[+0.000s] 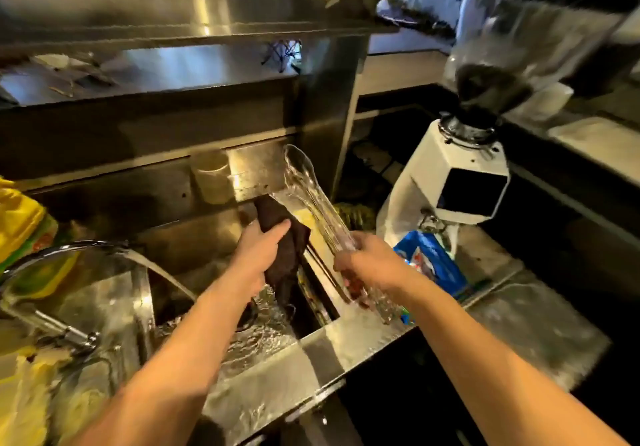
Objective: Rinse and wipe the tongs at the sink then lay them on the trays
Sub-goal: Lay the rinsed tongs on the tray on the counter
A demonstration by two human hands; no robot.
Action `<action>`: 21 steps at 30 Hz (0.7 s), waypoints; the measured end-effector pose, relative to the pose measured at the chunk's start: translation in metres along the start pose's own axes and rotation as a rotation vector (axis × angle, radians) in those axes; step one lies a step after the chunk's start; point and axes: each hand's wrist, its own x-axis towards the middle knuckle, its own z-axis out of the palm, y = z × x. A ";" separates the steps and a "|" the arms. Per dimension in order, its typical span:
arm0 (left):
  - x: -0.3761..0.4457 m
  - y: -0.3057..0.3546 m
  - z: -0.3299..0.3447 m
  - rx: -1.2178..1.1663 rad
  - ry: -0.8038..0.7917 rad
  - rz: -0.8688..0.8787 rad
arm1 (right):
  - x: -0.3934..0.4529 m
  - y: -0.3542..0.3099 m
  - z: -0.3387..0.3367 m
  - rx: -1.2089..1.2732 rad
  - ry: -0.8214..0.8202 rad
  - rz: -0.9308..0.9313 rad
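Clear plastic tongs (313, 199) point up and away over the sink's right rim, their tips near the back wall. My right hand (367, 260) grips them near their lower end. My left hand (263, 248) holds a dark brown cloth (287, 248) just left of the tongs, above the steel sink (311, 338). Cloth and tongs are apart. Water runs from the curved tap (69, 250) into the basin. No trays are in view.
A white coffee grinder (460, 182) with a bean hopper stands on the counter to the right, with a blue packet (433, 262) in front of it. Yellow bottles and packs (20, 224) sit left of the tap. A steel shelf runs overhead.
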 end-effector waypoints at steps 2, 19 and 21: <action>-0.008 0.000 0.045 0.030 -0.080 0.011 | -0.018 0.018 -0.032 0.052 0.044 -0.021; -0.151 -0.058 0.448 0.144 -0.660 0.030 | -0.197 0.198 -0.302 0.491 0.589 0.097; -0.171 -0.066 0.488 0.162 -0.723 0.006 | -0.220 0.219 -0.329 0.589 0.636 0.096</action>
